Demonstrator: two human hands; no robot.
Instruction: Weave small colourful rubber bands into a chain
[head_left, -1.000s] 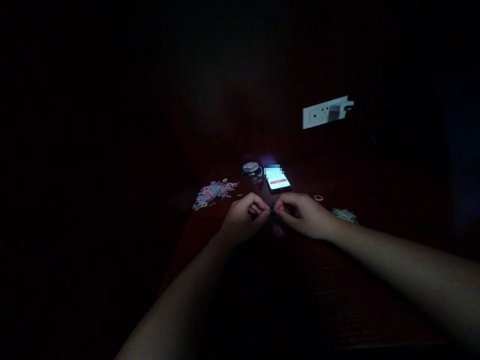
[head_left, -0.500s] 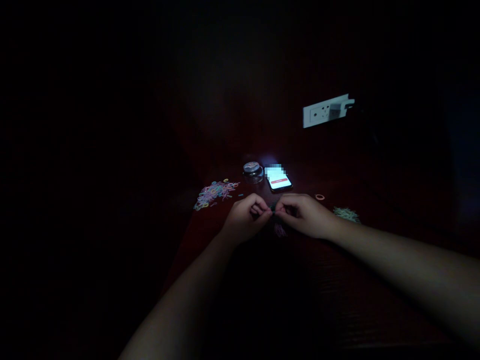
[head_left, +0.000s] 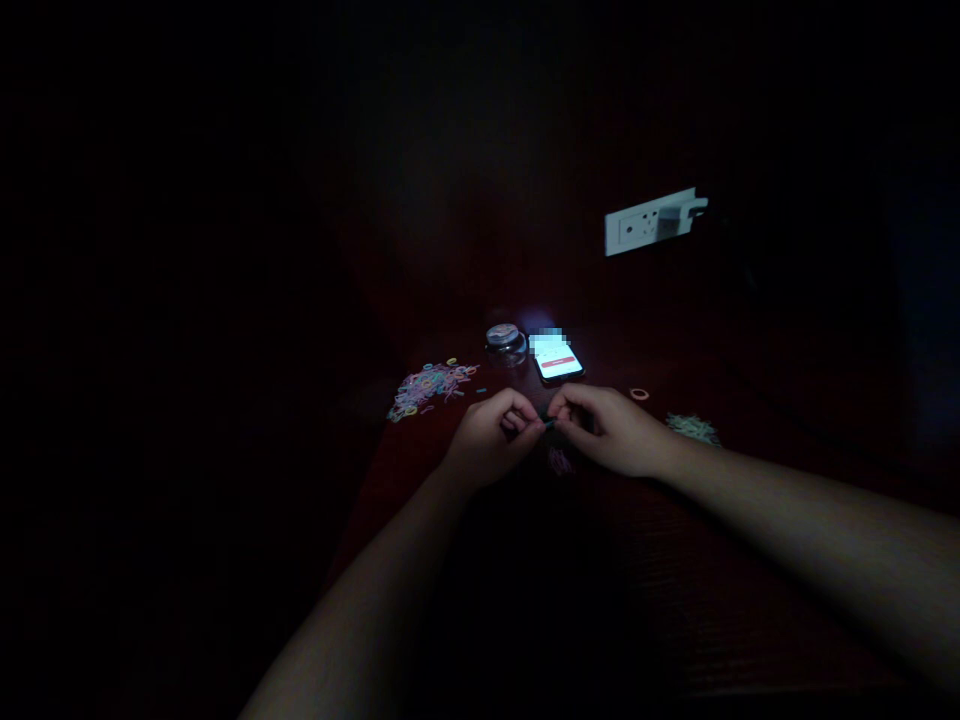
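My left hand (head_left: pixel 496 435) and my right hand (head_left: pixel 611 430) meet over the dark red table. Both pinch a small dark green rubber band (head_left: pixel 550 423) between thumb and fingertips; the fingers cover much of it. Just below the fingertips lies a little bunch of purple-pink rubber bands (head_left: pixel 559 461). Left of my left hand spreads a mixed pile of coloured rubber bands (head_left: pixel 433 386). A heap of pale green rubber bands (head_left: pixel 692 429) rests beyond my right forearm. One orange band (head_left: pixel 639 394) lies alone near my right hand.
A phone (head_left: pixel 556 358) with a lit screen lies behind my hands. Beside it stands a small round clear jar (head_left: pixel 505 344) with a lid. A white socket panel (head_left: pixel 651 222) with a plug in it is on the wall at the right. The surroundings are very dark.
My right fingertips have shifted slightly and opened up a little, so more of the dark green band shows between the hands. The piles stay as they were.
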